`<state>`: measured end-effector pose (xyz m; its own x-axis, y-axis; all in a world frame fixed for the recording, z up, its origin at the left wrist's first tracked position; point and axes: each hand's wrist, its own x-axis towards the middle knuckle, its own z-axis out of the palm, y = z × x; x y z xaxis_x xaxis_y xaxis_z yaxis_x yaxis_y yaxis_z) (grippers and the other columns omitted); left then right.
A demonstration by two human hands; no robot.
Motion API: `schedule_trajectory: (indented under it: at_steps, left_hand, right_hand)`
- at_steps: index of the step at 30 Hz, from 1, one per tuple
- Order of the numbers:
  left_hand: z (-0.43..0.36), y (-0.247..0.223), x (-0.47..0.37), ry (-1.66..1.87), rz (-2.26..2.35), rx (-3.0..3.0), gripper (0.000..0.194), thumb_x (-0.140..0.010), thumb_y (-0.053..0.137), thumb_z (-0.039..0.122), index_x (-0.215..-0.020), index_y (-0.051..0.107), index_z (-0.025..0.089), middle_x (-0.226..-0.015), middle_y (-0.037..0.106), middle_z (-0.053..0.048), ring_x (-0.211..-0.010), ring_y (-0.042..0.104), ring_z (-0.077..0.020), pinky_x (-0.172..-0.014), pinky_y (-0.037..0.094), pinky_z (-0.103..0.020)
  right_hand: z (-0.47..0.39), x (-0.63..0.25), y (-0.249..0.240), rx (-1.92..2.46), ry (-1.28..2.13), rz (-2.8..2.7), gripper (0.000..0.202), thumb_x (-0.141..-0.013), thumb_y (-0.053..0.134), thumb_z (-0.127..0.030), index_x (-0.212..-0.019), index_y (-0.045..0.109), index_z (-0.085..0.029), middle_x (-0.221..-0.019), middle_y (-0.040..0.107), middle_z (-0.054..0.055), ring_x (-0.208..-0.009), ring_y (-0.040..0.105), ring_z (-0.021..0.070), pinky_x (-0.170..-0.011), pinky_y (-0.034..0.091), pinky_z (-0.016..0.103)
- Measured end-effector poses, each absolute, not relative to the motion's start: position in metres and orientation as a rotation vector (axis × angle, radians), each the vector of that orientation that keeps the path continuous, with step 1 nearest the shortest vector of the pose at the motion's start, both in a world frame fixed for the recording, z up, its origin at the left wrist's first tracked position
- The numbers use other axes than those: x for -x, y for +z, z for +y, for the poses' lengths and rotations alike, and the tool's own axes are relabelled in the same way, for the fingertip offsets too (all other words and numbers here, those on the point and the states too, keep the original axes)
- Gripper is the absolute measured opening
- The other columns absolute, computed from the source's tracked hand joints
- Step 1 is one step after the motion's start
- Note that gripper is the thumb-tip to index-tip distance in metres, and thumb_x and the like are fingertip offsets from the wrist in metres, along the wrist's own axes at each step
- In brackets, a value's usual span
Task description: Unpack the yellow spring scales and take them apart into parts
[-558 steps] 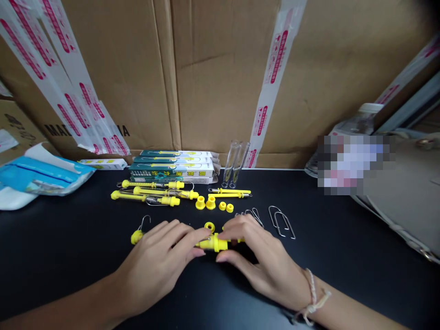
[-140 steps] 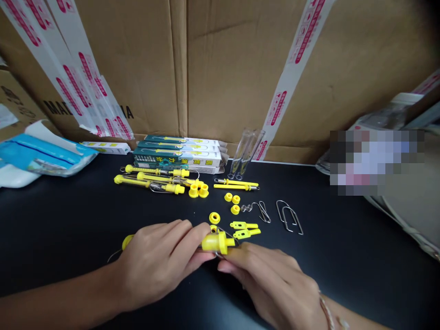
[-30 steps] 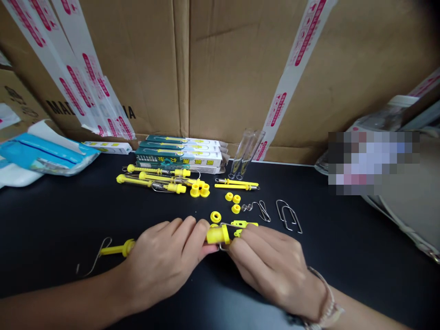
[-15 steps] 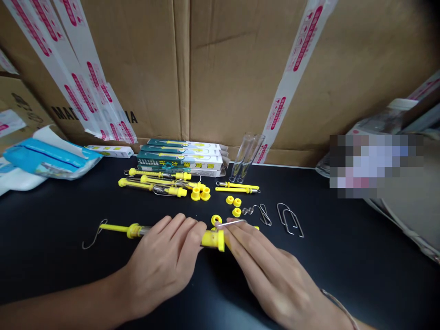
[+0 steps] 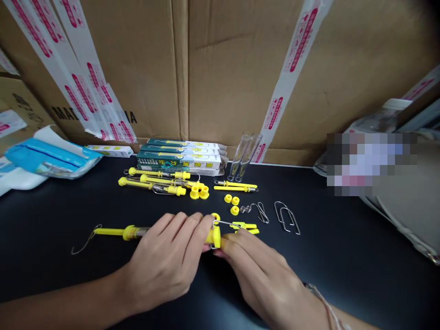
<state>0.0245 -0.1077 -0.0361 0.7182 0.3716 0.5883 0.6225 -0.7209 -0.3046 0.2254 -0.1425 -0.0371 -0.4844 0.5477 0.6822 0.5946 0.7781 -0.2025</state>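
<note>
My left hand [image 5: 168, 261] is wrapped around the tube of a spring scale [image 5: 129, 232] with yellow fittings, held level above the black table. A bent wire hook [image 5: 84, 243] dangles from its left end. At the other end the yellow cap [image 5: 216, 237] sticks out past my left fingers. Pressed close to that cap, my right hand [image 5: 264, 270] pinches a metal wire loop [image 5: 227, 223]; one end of the wire meets the cap's upper side, and a short bit shows below. My right fingertips are partly hidden. Behind the cap lies a yellow ring [image 5: 216, 217].
Behind are assembled spring scales [image 5: 151, 185], small yellow caps [image 5: 234, 210], yellow rods [image 5: 235, 188], a spring [image 5: 245, 209], wire loops [image 5: 287, 217], clear tubes [image 5: 244, 158] and stacked boxes [image 5: 178, 160]. A blue packet [image 5: 51, 156] is left; a bottle [image 5: 385, 117] and bag [image 5: 405, 197] are right.
The spring scale and both hands have shifted slightly left. My right hand has drawn in lower against the cap, and the wire now reaches the cap; yellow pieces behind the hand have come into view.
</note>
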Motion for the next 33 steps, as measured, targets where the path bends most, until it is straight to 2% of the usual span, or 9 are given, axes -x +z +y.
schedule_trajectory:
  at_steps: [3, 7, 9, 13, 18, 21, 25, 29, 33]
  left_hand:
    - [-0.109, -0.038, -0.026, -0.692, -0.775, 2.407, 0.028, -0.098, 0.036, 0.008, -0.115, 0.057, 0.002, -0.081, 0.072, -0.011, -0.067, 0.066, -0.0236, -0.058, 0.047, -0.035]
    - [-0.11, -0.04, -0.027, -0.703, -0.836, 2.449, 0.033, -0.096, 0.037, 0.009, -0.124, 0.053, 0.0, -0.083, 0.072, -0.012, -0.066, 0.067, -0.0234, -0.056, 0.048, -0.035]
    - [-0.112, -0.041, -0.029, -0.693, -0.884, 2.529, 0.037, -0.094, 0.037, 0.009, -0.128, 0.05, 0.001, -0.083, 0.072, -0.011, -0.067, 0.067, -0.023, -0.056, 0.049, -0.034]
    - [-0.123, -0.04, -0.034, -0.702, -0.944, 2.656, 0.043, -0.087, 0.037, 0.004, -0.127, 0.05, 0.01, -0.094, 0.073, -0.01, -0.079, 0.07, -0.0239, -0.066, 0.053, -0.035]
    - [-0.135, -0.029, -0.036, -0.669, -1.213, 2.874, 0.046, -0.085, 0.036, -0.001, -0.121, 0.053, 0.022, -0.105, 0.073, -0.003, -0.09, 0.071, -0.0205, -0.08, 0.055, -0.037]
    - [-0.136, -0.022, -0.035, -0.611, -1.315, 3.013, 0.037, -0.085, 0.036, 0.001, -0.105, 0.056, 0.024, -0.097, 0.073, -0.001, -0.08, 0.07, -0.0195, -0.071, 0.055, -0.033]
    - [-0.136, -0.016, -0.037, -0.447, -1.409, 3.042, 0.03, -0.08, 0.034, 0.0, -0.085, 0.052, 0.024, -0.079, 0.067, -0.002, -0.068, 0.067, -0.023, -0.061, 0.052, -0.035]
    - [-0.136, -0.016, -0.04, -0.407, -1.424, 2.952, 0.028, -0.079, 0.036, 0.001, -0.084, 0.051, 0.024, -0.077, 0.068, -0.003, -0.065, 0.067, -0.0253, -0.059, 0.049, -0.036]
    - [-0.128, -0.015, -0.04, -0.288, -1.47, 2.985, 0.027, -0.081, 0.039, 0.0, -0.084, 0.051, 0.024, -0.074, 0.068, -0.001, -0.062, 0.066, -0.0233, -0.057, 0.045, -0.032]
  right_hand:
    - [-0.144, -0.223, -0.041, 0.906, 0.017, -2.186, 0.023, -0.103, 0.043, -0.01, -0.092, 0.063, -0.013, -0.076, 0.065, 0.005, -0.065, 0.06, 0.0166, -0.056, 0.046, 0.028]
    - [-0.145, -0.221, -0.047, 0.964, 0.088, -2.186, 0.017, -0.104, 0.049, -0.025, -0.102, 0.063, -0.015, -0.082, 0.067, 0.004, -0.07, 0.063, 0.0157, -0.056, 0.045, 0.027]
    - [-0.144, -0.221, -0.05, 0.946, 0.042, -2.165, 0.016, -0.102, 0.055, -0.028, -0.094, 0.062, -0.016, -0.076, 0.065, 0.001, -0.063, 0.059, 0.0136, -0.055, 0.043, 0.027]
    - [-0.139, -0.224, -0.051, 0.86, -0.167, -2.16, 0.027, -0.098, 0.062, -0.022, -0.072, 0.056, -0.017, -0.059, 0.052, -0.003, -0.048, 0.043, 0.0104, -0.047, 0.031, 0.028]
    - [-0.135, -0.23, -0.046, 0.706, -0.288, -2.23, 0.039, -0.101, 0.047, -0.009, -0.063, 0.056, -0.016, -0.053, 0.045, -0.003, -0.046, 0.035, 0.012, -0.046, 0.023, 0.032]
    - [-0.134, -0.232, -0.042, 0.664, -0.263, -2.283, 0.043, -0.101, 0.042, -0.007, -0.061, 0.056, -0.017, -0.052, 0.044, -0.002, -0.046, 0.033, 0.0127, -0.045, 0.023, 0.033]
    - [-0.134, -0.232, -0.042, 0.669, -0.249, -2.299, 0.043, -0.099, 0.044, -0.007, -0.059, 0.055, -0.017, -0.05, 0.043, -0.003, -0.044, 0.031, 0.0122, -0.044, 0.021, 0.033]
    - [-0.131, -0.232, -0.046, 0.693, -0.232, -2.264, 0.042, -0.097, 0.047, -0.005, -0.058, 0.053, -0.017, -0.051, 0.041, -0.004, -0.044, 0.031, 0.0104, -0.045, 0.02, 0.032]
    - [-0.134, -0.231, -0.038, 0.665, -0.262, -2.275, 0.045, -0.097, 0.047, -0.004, -0.055, 0.056, -0.017, -0.048, 0.042, -0.003, -0.042, 0.031, 0.0109, -0.044, 0.02, 0.033]
